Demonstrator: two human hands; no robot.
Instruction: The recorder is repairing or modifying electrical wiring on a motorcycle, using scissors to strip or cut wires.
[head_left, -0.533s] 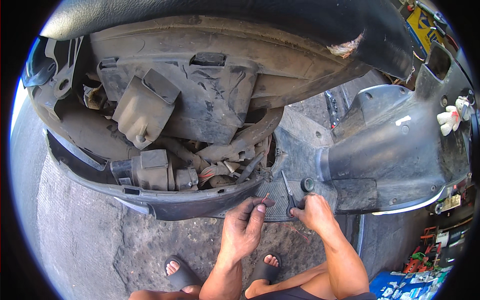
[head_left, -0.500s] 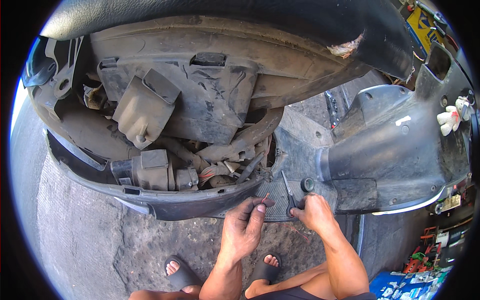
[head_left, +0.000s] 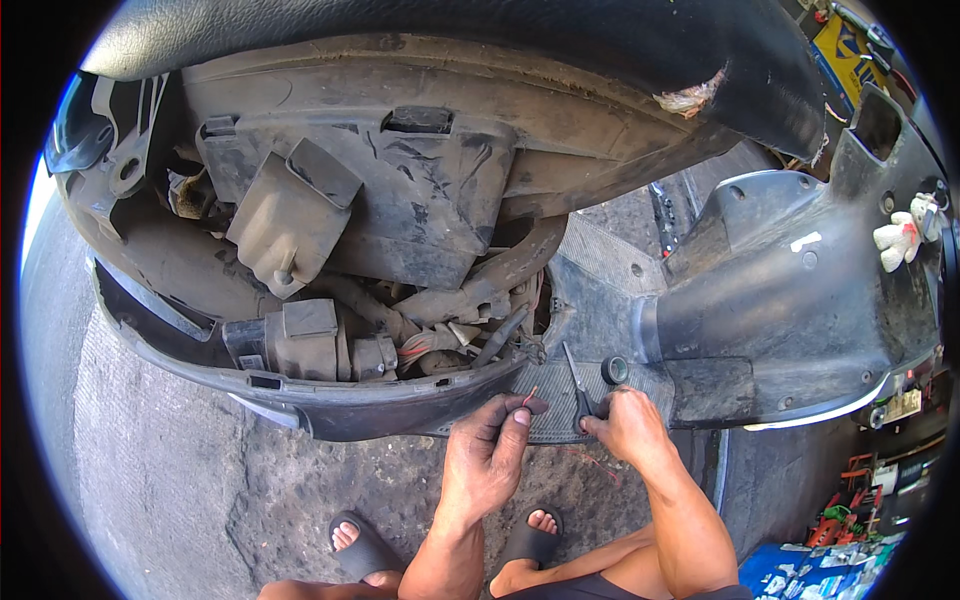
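My left hand (head_left: 495,445) pinches a short length of thin red wire (head_left: 532,393) between thumb and fingers, over the near edge of the scooter's ribbed footboard (head_left: 540,428). My right hand (head_left: 620,425) has its fingers closed on the dark handles of scissors (head_left: 581,390), whose blades point away from me on the footboard. A roll of dark tape (head_left: 614,369) stands just beyond that hand. More red wire dangles below the footboard's edge. Left of my hands, the opened bodywork shows grimy housings (head_left: 305,335), hoses and a bundle of wires (head_left: 425,342).
The torn black seat (head_left: 450,35) spans the top. The front shield (head_left: 780,330), with a small white plush bear (head_left: 898,240), fills the right. Pavement (head_left: 200,480) and my sandalled feet lie below. Tools (head_left: 840,515) and a blue mat (head_left: 815,570) are at lower right.
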